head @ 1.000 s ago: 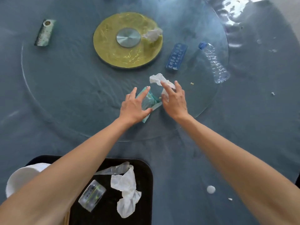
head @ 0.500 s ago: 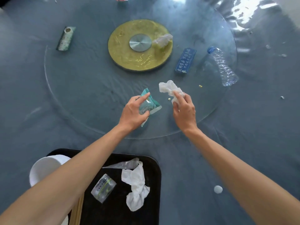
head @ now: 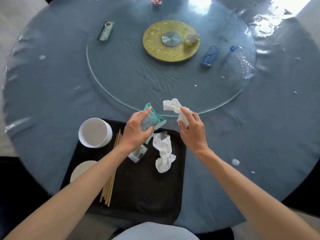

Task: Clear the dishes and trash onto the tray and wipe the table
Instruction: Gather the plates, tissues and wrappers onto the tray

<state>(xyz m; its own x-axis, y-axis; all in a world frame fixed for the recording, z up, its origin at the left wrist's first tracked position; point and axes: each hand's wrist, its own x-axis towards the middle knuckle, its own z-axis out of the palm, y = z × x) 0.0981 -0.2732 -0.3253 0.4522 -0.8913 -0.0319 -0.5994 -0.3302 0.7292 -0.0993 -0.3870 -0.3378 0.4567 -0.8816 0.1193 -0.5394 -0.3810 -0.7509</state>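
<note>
Below my hands, the black plastic tray (head: 147, 196) lies bare at lower centre; a crumpled white napkin (head: 163, 153) and wooden chopsticks (head: 110, 179) flank it.

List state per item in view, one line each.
left hand: grips teal packet, above tray edge
right hand: pinches crumpled tissue
tray: loaded
white bowl: upright, empty
chopsticks: flat on tray
plastic bottle: on its side, capped

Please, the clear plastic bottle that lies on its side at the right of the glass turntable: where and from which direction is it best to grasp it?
Probably round the ribbed middle of the plastic bottle, coming from above with fingers across its width. It lies flat on the glass turntable, blue cap pointing away, with free space on both long sides; the cap end is narrow.
</note>
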